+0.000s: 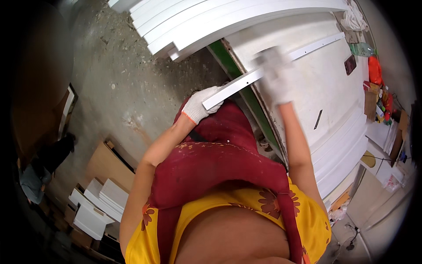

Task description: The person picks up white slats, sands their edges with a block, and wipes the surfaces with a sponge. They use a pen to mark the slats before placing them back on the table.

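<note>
A long white strip with small dark holes runs slantwise across the white-topped bench, its near end jutting past the bench edge. My left hand, in a white knit glove, is closed around that near end in front of my red apron. Farther along, my right hand, gloved too, is over the strip at the bench edge and smeared by motion. A grey thing shows at its fingers, too blurred to name; the hand seems closed on it.
Stacked white boards lie along the far side, more white lengths at the right. On the bench are a dark phone-like slab, a thin black piece and a clear green bottle. A person is at the far left.
</note>
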Demonstrator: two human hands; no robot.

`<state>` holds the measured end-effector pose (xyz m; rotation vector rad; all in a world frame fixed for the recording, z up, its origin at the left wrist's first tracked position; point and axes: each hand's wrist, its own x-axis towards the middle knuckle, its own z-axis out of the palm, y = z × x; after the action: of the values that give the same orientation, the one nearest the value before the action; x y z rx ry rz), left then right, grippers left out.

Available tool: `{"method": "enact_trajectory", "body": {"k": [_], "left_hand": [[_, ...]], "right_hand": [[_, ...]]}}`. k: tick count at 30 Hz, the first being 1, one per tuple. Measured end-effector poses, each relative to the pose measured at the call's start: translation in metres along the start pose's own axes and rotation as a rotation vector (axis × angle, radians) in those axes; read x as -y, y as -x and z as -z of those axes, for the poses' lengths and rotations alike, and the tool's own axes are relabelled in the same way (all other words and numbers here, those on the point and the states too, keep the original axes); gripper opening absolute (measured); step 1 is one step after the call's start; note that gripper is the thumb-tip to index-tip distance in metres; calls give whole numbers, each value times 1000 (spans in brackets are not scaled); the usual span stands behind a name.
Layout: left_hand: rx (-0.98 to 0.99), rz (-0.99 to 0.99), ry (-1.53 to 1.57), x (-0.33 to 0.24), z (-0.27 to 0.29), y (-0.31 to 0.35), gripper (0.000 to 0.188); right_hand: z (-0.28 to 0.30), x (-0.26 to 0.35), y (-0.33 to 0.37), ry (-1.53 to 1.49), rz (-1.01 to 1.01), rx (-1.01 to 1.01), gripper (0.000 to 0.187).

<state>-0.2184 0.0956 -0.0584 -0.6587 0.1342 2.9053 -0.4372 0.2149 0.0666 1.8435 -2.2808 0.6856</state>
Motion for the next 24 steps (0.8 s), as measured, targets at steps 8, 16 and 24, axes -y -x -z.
{"method": "enact_trajectory", "body": {"k": [8,16,24], "left_hand": [[-89,-486,-408,33,22,-23,21],[-106,-24,35,3,-15,8,30],[-111,-357,-459,-11,-37,30,39]], "right_hand": [[-31,139,8,-187,232,-75,25],[9,-120,36,372,-373,-149,46],[-25,68,17,-21,-156,154,39]]}}
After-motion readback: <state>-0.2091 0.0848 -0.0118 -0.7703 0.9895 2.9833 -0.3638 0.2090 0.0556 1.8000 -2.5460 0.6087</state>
